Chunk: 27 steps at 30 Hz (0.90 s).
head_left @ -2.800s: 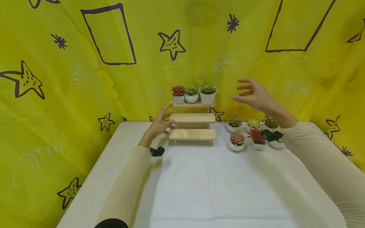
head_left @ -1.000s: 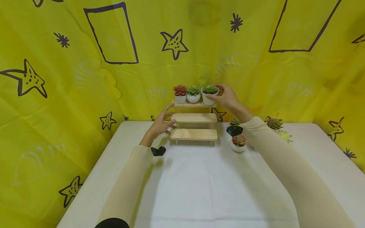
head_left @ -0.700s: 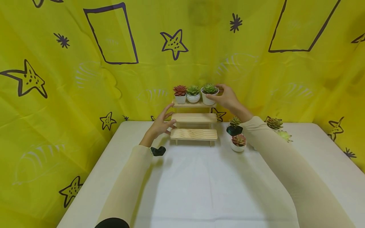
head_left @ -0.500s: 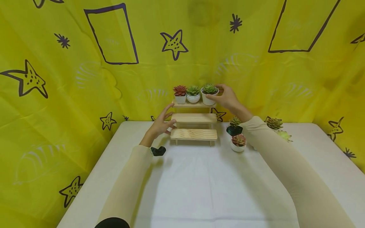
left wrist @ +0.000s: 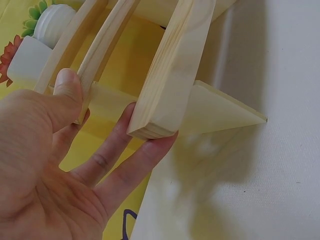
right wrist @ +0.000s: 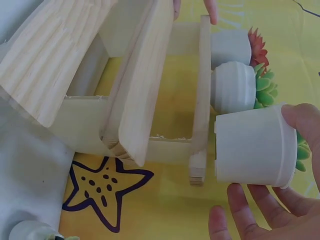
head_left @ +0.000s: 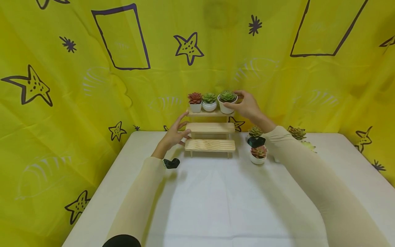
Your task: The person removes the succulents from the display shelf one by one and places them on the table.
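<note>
A three-tier wooden stand (head_left: 210,128) stands at the back of the table. My left hand (head_left: 172,137) is at its left end, extended fingers and thumb touching the shelf ends, as the left wrist view shows. My right hand (head_left: 248,107) grips a green potted succulent (right wrist: 252,147) in a tapered white pot, thumb on one side and fingers on the other. In the right wrist view, a thin gap shows between this pot's base and the top shelf (right wrist: 200,100). Beside it on that shelf are a green succulent in a round pot (head_left: 209,103) and a red succulent in a square pot (head_left: 195,103).
Right of the stand, several more potted succulents are on the white table (head_left: 197,206), partly hidden by the right sleeve; a pinkish one (head_left: 258,155) is in front. A yellow curtain (head_left: 160,82) with starfish drawings hangs close behind the stand.
My right hand has come left from above the succulents on the table and taken hold of the green potted succulent at the top shelf's right end. My left hand stays at the stand.
</note>
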{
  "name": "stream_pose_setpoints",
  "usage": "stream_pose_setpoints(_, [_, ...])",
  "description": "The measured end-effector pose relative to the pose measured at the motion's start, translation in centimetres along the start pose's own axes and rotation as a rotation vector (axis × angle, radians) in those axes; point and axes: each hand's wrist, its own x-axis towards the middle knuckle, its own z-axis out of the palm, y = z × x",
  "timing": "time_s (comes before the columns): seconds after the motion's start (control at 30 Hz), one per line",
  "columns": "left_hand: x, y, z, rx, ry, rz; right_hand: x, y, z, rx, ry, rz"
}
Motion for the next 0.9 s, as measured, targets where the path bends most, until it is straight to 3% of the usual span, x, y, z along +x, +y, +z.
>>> stream_pose_setpoints(0.4, [0.1,0.0,0.0,-0.003,-0.018,0.023,-1.5,-0.9,-2.0,0.051,-0.006,-0.068])
stream_pose_setpoints(0.9, [-0.3,0.2,0.0,-0.006,-0.012,0.022,-3.4,0.0,-2.8,0.014,-0.052,-0.108])
